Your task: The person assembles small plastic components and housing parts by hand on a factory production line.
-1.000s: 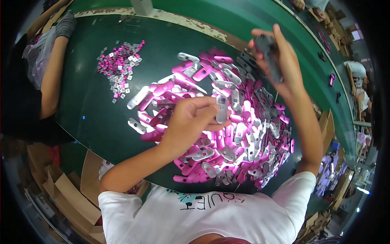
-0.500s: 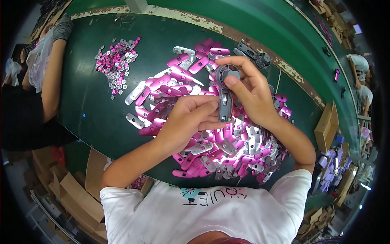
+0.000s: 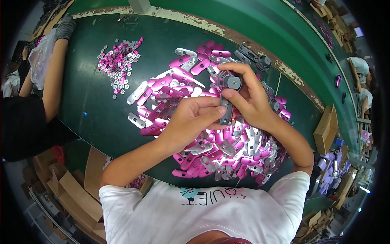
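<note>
A dark grey plastic part (image 3: 234,83) with a round head and a narrow handle is held upright between both my hands. My left hand (image 3: 189,118) grips the lower end of the handle, thumb on top and fingers behind. My right hand (image 3: 252,99) curls round the head, its index finger over the top and its thumb pressing where head meets handle. Beneath my hands spreads a heap of glossy pink and silver oval covers (image 3: 205,163), each with a small square hole. Some covers are hidden by my hands.
Small pink and silver square pieces (image 3: 118,65) lie at the back left. Similar grey round-headed parts (image 3: 263,62) rest by the worn table edge. A co-worker's gloved hand (image 3: 65,27) is at the far left. Cardboard boxes (image 3: 326,128) stand around the green table (image 3: 93,118).
My right thumb has moved down off the round head to its joint with the handle, uncovering the head's centre. The grey part has turned slightly. My left hand still grips the handle.
</note>
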Demonstrator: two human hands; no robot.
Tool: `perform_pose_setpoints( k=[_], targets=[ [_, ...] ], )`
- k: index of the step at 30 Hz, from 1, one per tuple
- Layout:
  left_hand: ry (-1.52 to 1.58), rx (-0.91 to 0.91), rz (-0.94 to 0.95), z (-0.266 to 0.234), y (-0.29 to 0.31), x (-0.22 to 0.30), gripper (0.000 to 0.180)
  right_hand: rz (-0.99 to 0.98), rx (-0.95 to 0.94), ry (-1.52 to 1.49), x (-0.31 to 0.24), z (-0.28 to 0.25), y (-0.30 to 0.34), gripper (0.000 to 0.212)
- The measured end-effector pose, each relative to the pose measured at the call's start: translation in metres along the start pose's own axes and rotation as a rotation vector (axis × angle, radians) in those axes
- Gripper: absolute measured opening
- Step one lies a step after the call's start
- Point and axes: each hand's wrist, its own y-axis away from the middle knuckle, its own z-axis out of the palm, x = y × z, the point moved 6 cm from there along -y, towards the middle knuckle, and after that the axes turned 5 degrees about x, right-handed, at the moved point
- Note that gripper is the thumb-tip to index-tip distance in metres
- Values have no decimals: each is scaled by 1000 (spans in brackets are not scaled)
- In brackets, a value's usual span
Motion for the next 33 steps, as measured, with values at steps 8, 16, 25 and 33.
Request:
perform_pose_setpoints(
  k=[8,16,25,33],
  targets=[
    [-67,-31,35,4,0,4,25,35,-47,60,2,-2,0,38],
    [-445,111,331,-6,-1,9,18,390,-105,-378,0,-3,-6,49],
    [-562,-25,124,-1,-2,13,21,520,-65,-401,14,-4,5,32],
    [-275,-83,159,2,2,16,20,91,65,-118,-32,-9,0,36]
  ],
)
